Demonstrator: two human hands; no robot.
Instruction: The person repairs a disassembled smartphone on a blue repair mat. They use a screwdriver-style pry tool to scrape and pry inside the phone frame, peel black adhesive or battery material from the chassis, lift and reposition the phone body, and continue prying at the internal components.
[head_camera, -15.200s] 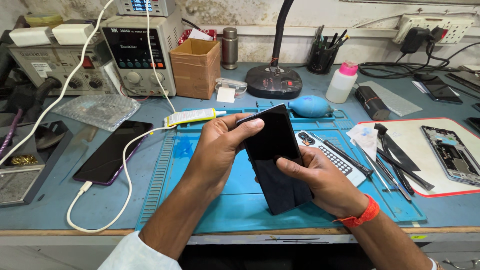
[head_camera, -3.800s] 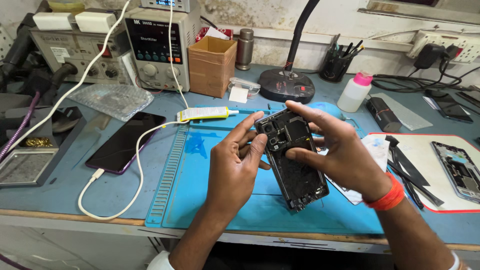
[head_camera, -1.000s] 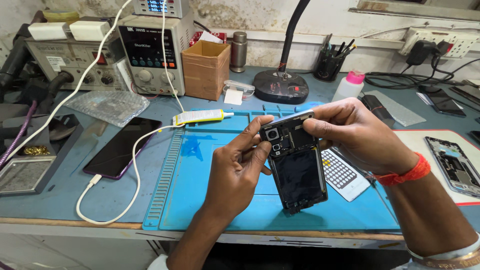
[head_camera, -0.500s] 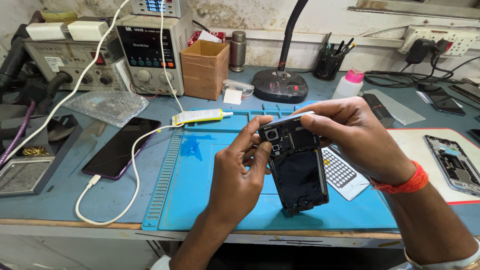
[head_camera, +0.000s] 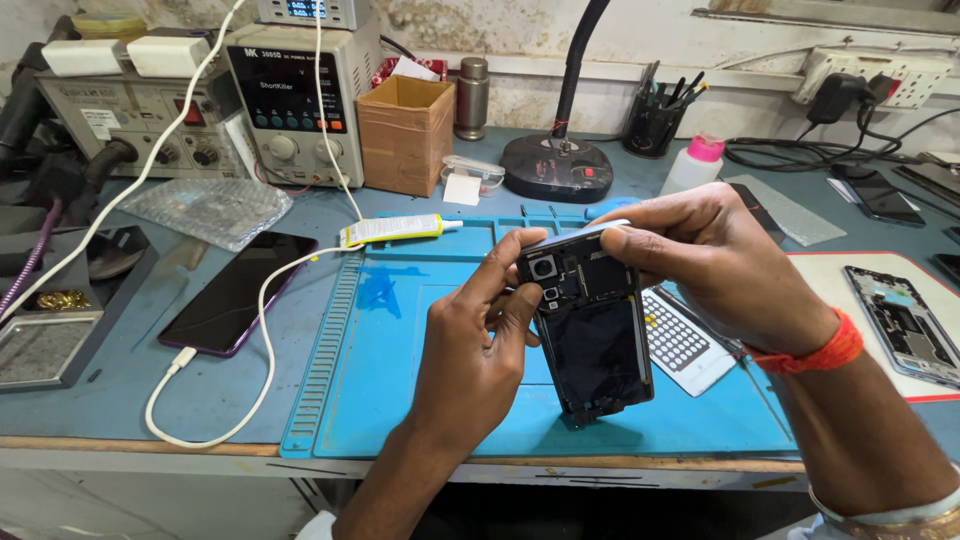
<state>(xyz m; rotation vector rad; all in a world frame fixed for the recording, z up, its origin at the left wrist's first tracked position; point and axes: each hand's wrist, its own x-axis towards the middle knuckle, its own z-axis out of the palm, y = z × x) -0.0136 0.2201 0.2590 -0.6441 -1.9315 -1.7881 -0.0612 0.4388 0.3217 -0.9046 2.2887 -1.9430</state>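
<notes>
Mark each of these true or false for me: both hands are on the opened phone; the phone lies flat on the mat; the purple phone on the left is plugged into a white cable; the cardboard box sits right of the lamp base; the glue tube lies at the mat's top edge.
1. Both the left hand and right hand grip the opened phone. True.
2. The phone lies flat on the blue mat. False: it is held tilted up, lower end on or near the mat.
3. The purple phone has a white cable plugged in. True.
4. The cardboard box sits right of the lamp base. False: left.
5. The glue tube lies at the mat's top edge. True.
</notes>
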